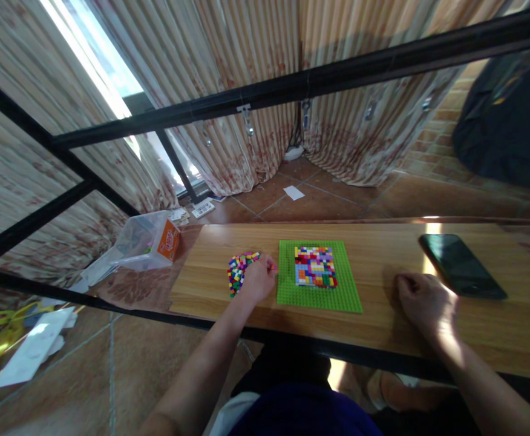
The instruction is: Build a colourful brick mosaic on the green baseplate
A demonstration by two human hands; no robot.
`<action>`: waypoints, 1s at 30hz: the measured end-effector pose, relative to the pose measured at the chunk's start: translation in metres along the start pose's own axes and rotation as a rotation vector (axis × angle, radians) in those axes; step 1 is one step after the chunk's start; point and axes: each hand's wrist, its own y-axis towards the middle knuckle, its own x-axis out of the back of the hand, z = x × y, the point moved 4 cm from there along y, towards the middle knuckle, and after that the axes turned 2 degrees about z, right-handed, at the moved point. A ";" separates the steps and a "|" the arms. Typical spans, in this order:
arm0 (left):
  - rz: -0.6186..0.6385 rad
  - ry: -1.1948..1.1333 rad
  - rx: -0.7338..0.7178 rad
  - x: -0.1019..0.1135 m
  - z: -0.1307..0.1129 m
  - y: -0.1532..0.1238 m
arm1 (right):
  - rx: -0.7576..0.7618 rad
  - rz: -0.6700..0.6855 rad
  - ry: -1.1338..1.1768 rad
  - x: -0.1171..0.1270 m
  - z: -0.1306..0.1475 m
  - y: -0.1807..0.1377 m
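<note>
1 baseplate [316,299], 1 phone [461,266]

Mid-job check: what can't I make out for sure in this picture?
Head view:
- Loose bricks: the left hand covers part of the pile.
- Pinkish piece at that hand's fingertips: too small to tell whether it is pinched.
- Right hand: its back and curled fingers hide the palm.
- Studs on the green baseplate: too small to count.
- Dark bulky item: cut off by the right edge.
</note>
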 end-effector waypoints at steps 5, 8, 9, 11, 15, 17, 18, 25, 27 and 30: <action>0.022 -0.078 -0.069 -0.005 0.003 0.001 | -0.024 0.007 -0.001 0.000 -0.001 0.001; -0.009 -0.082 -0.083 -0.005 0.004 0.002 | -0.038 0.014 0.016 0.001 0.001 0.001; -0.021 -0.088 -0.080 -0.006 0.004 0.003 | -0.046 0.015 0.023 0.001 0.002 0.001; -0.041 -0.112 -0.069 -0.007 0.006 0.004 | -0.057 0.014 0.032 0.003 0.003 0.001; -0.066 -0.173 -0.034 -0.010 0.007 0.005 | -0.050 0.020 0.026 0.003 0.004 0.001; -0.075 -0.184 -0.027 -0.011 0.006 0.006 | -0.042 0.026 0.010 0.003 0.003 0.001; -0.078 -0.184 -0.024 -0.011 0.006 0.006 | -0.041 0.025 0.004 0.003 0.002 0.001; -0.081 -0.148 0.004 -0.010 0.004 0.005 | -0.020 0.009 -0.004 0.001 0.000 0.001; -0.069 -0.141 -0.008 -0.011 0.005 0.005 | -0.024 0.005 -0.007 0.001 0.000 0.001; -0.058 -0.117 -0.040 -0.011 0.006 0.006 | -0.030 0.009 0.002 0.001 0.000 0.001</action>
